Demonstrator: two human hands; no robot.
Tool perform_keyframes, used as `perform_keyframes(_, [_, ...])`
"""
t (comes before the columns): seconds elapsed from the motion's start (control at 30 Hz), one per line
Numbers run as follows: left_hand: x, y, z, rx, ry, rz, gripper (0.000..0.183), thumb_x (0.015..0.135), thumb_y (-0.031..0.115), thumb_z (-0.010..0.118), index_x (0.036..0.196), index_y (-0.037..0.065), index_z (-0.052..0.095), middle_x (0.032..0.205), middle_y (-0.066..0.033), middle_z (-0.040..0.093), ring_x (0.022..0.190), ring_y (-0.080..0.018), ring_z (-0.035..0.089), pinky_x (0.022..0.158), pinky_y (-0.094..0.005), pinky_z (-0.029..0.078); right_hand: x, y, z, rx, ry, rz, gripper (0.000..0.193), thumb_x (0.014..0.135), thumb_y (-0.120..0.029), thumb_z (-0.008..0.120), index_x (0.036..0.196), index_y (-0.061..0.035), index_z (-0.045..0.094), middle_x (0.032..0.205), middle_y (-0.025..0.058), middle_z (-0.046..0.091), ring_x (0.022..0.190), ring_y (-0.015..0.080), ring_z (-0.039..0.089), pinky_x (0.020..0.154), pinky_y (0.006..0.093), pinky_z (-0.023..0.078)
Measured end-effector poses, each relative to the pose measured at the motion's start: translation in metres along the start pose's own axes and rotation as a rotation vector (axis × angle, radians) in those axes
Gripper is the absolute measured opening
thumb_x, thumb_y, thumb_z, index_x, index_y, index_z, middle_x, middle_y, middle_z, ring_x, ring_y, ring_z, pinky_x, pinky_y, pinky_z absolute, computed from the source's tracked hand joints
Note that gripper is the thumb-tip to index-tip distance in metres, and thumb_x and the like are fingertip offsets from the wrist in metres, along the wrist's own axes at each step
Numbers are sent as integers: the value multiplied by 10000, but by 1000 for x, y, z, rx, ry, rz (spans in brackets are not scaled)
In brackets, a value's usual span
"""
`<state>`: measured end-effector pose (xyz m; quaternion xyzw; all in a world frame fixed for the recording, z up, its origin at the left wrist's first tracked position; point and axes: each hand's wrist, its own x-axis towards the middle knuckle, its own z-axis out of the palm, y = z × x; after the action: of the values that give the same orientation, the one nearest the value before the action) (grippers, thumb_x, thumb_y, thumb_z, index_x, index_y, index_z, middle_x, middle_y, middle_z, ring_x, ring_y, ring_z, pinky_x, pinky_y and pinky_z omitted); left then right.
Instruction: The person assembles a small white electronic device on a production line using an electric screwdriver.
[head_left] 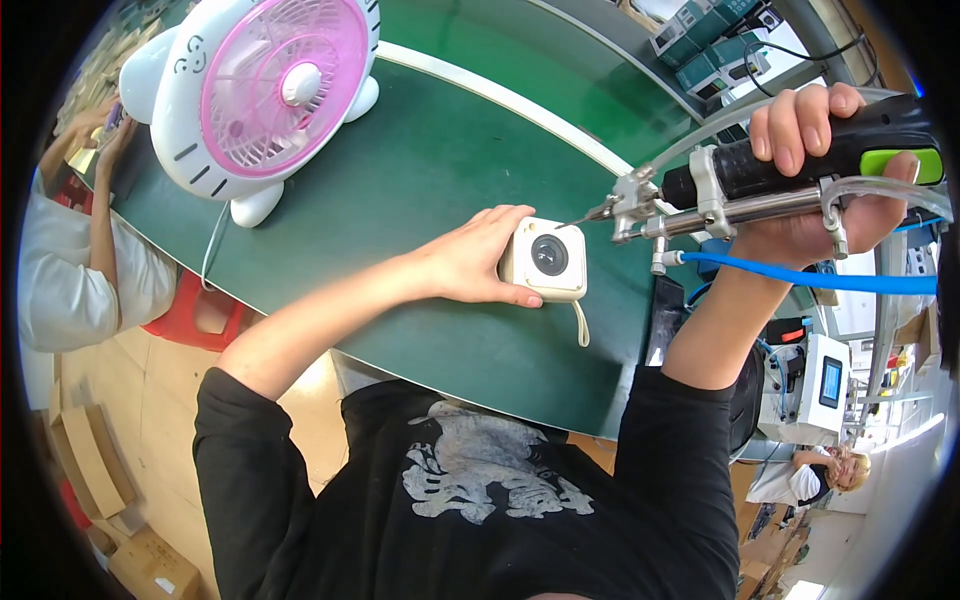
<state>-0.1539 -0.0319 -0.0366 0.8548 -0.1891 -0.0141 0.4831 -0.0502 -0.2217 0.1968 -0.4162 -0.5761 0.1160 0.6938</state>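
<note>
My left hand (480, 262) is closed round the left side of a small cream box-shaped device (566, 273) with a round black lens on its face. A short cream strap (582, 326) hangs from its lower right corner onto the green table. In my right hand (820, 170) is a black electric screwdriver (735, 172) with a bright green lever, fingers wrapped round its body. Its thin tip points left and reaches the upper right corner of the device; whether it touches a screw there is too small to tell. A metal bracket and rod are clamped along the screwdriver.
A white fan (180, 110) with a pink grille stands at the table's (430, 150) far left. A blue air hose (830, 280) runs right from the screwdriver. Behind the white rail is a green belt (520, 60). A boxed controller (815, 390) with a screen sits right. Other people are left and lower right.
</note>
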Motion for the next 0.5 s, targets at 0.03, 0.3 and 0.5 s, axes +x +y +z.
perform_keyframes(0.03, [-1, -2, 2, -1, 4, -4, 1071, 722, 461, 849, 1463, -64, 280, 1450, -291, 388, 1371, -414, 380, 1147, -447, 338, 0, 4, 1, 5, -3, 2, 555, 920, -553, 548, 1055, -16, 515, 819, 61, 519, 661, 148, 521, 650, 321, 456])
perform_keyframes(0.3, [-4, -9, 7, -13, 120, 63, 991, 709, 413, 860, 1439, -27, 356, 1415, -257, 461, 1345, -395, 430, 1133, -446, 358, 0, 27, 0, 172, -27, 45, 631, 959, -609, 428, 1128, -14, 550, 817, 100, 551, 652, 209, 509, 631, 388, 426])
perform_keyframes(0.5, [0, -10, 8, -10, 104, 46, 1042, 672, 468, 859, 1423, -50, 356, 1396, -263, 473, 1307, -403, 457, 1117, -446, 381, 1, 24, -9, 183, -206, 88, 686, 962, -645, 423, 1225, -23, 539, 942, 97, 553, 737, 206, 547, 737, 378, 420])
